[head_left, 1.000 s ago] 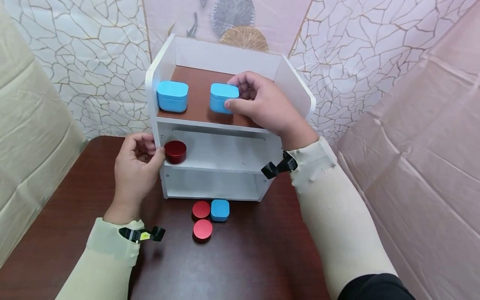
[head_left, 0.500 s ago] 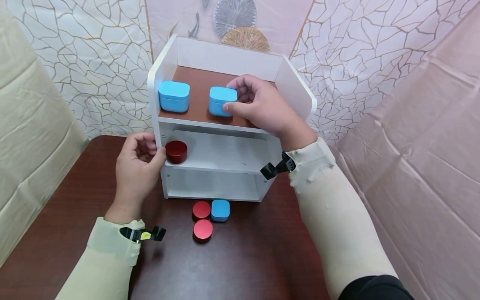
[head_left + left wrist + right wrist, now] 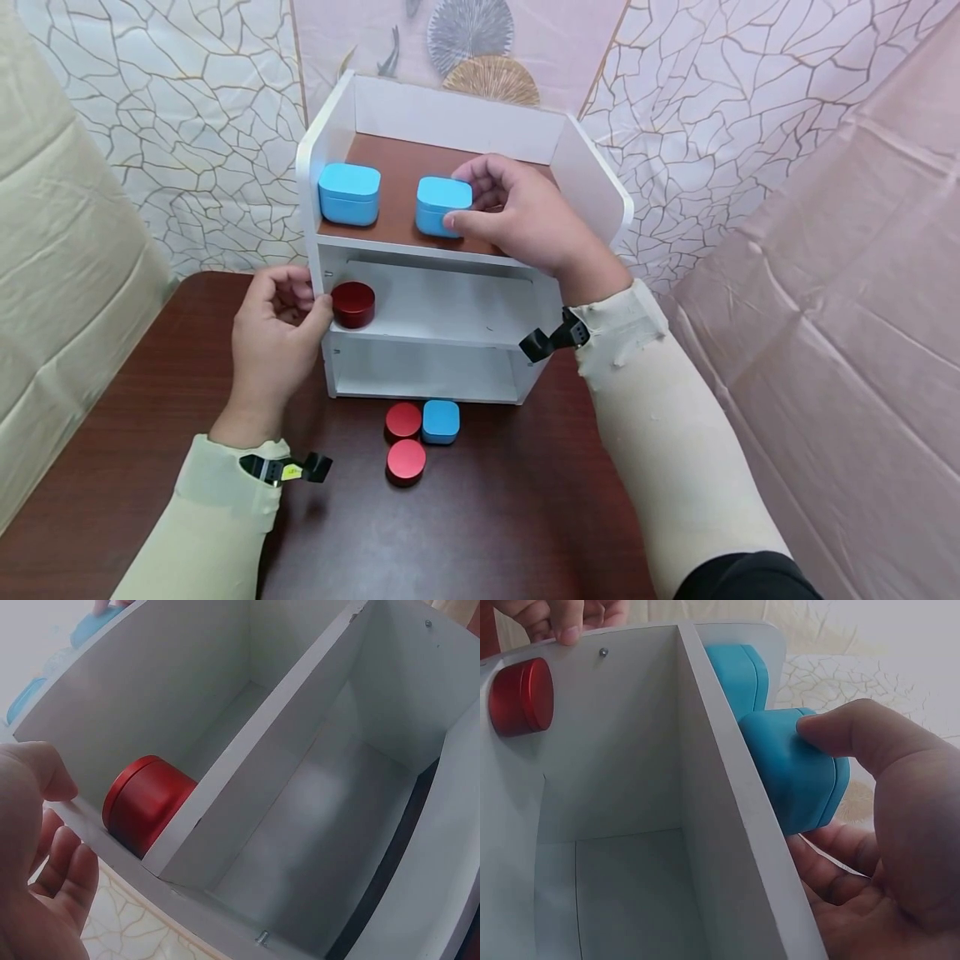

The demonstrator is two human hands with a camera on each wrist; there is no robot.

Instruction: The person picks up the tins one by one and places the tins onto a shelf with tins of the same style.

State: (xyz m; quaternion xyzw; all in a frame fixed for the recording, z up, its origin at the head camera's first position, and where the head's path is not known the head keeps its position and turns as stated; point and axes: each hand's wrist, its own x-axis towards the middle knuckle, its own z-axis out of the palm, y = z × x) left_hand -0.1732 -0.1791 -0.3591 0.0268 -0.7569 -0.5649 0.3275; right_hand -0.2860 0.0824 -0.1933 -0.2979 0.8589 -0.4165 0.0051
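Observation:
A white two-tier shelf unit point(image 3: 442, 304) with a brown top stands on the table. On that top, my right hand point(image 3: 536, 225) pinches a rounded blue box point(image 3: 435, 215) between thumb and fingers, low over the front edge. A matching blue box point(image 3: 348, 200) sits to its left, against the side wall. My left hand point(image 3: 273, 342) grips the unit's left side panel, thumb at the front edge and fingers outside. Just inside that panel, a round red tin point(image 3: 150, 806) rests on the middle shelf, close to the left thumb point(image 3: 56, 776).
Before the unit, two red tins point(image 3: 405, 462) and a smaller-looking blue box point(image 3: 440, 421) stand close together on the dark wooden table point(image 3: 480, 533). Patterned cloth point(image 3: 165, 125) hangs behind, and pale cloth point(image 3: 847, 250) hangs at the sides.
My right hand has lowered the blue box slightly toward the front of the brown top and a little left. The left hand keeps its grip on the panel.

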